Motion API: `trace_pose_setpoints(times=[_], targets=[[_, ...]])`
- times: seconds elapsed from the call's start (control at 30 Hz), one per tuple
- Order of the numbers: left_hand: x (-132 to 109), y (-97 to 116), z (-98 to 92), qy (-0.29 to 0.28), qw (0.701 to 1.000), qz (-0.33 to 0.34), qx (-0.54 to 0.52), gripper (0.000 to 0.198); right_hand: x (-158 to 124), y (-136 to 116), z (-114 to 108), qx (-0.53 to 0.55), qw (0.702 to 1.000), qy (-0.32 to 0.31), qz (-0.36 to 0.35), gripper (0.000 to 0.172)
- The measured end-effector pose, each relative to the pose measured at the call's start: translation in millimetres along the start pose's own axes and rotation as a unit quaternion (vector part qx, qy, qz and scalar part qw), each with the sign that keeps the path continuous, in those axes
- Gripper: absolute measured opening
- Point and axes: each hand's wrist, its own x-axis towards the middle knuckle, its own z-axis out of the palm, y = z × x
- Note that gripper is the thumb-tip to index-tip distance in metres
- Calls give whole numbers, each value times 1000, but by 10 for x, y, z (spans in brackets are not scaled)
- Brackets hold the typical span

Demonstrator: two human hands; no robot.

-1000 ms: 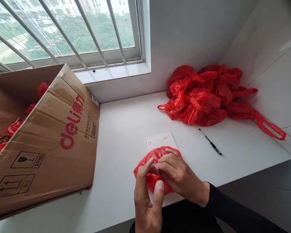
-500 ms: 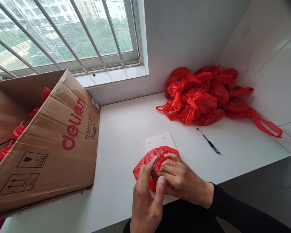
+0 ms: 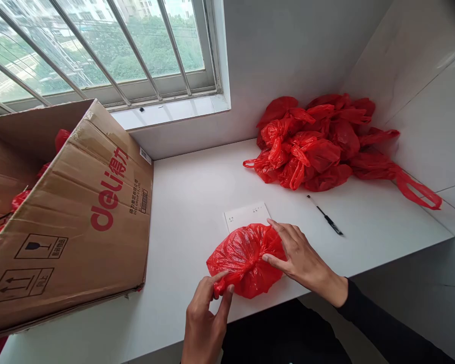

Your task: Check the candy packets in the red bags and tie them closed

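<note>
A tied red plastic bag (image 3: 246,258) lies on the white table (image 3: 189,202) in front of me, partly covering a white paper card (image 3: 245,214). My left hand (image 3: 205,323) pinches the bag's near left edge between fingers and thumb. My right hand (image 3: 301,260) rests against the bag's right side, fingers stretched out and touching the plastic.
A large cardboard box (image 3: 79,217) holding more red bags stands at the left. A heap of red bags (image 3: 318,144) lies at the back right by the wall. A black pen (image 3: 326,217) lies between the heap and the card. A barred window (image 3: 98,50) is behind.
Both hands were bunched together on top of the bag. They have moved apart: the left dropped to the bag's near edge, the right slid to its right side, and the whole bag now shows.
</note>
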Motion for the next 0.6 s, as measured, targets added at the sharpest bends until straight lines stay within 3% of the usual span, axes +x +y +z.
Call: trace_pose_setpoints(times=[0.07, 0.2, 0.33, 0.47, 0.6], targets=[[20, 41, 5, -8, 999, -12, -36, 23, 16, 27, -17, -4, 1000, -25, -9, 52], [54, 162, -11, 6, 991, -85, -100, 35, 79, 93, -116, 20, 999, -33, -36, 16], [15, 165, 17, 46, 989, -78, -117, 40, 110, 88, -253, 83, 996, -14, -17, 21], [-45, 26, 26, 108, 991, -43, -69, 35, 136, 26, -314, 78, 997, 9, -4, 23], [-13, -104, 6, 134, 988, 71, -31, 16, 181, 5, -271, 123, 992, 2, 15, 23]])
